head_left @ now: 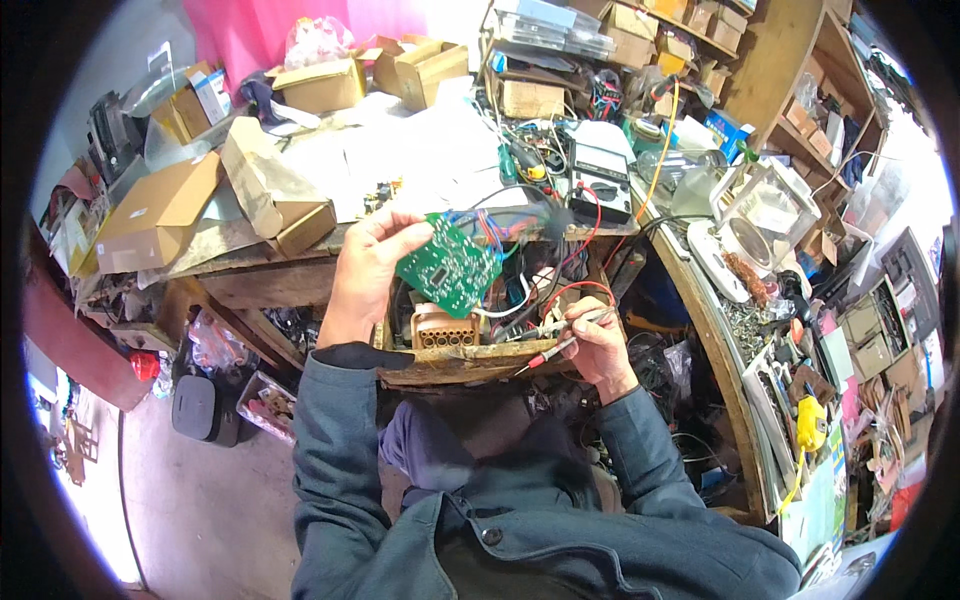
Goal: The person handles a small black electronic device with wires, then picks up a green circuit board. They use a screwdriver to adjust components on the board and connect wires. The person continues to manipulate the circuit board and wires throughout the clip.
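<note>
My left hand [368, 265] pinches the upper left edge of a green circuit board [452, 268], which is tilted up above an open drawer at the workbench front. Small pale parts and a dark square chip show on the board's face. Wires run behind it. In my right hand [600, 352], closed, is a red test probe [545, 357], its thin tip pointing left and down, apart from the board. A pale slim piece also shows at these fingers; I cannot make out its kind. Behind, a multimeter [601, 178] with a dial lies on the bench, a red lead at it.
Below the board sits a brown block with round holes [446, 328], among tangled wires in the drawer. Open cardboard boxes [160, 215] stand at the left. A magnifier lamp [765, 215] and loose small parts crowd the right bench. A black bin [203, 410] stands on the floor.
</note>
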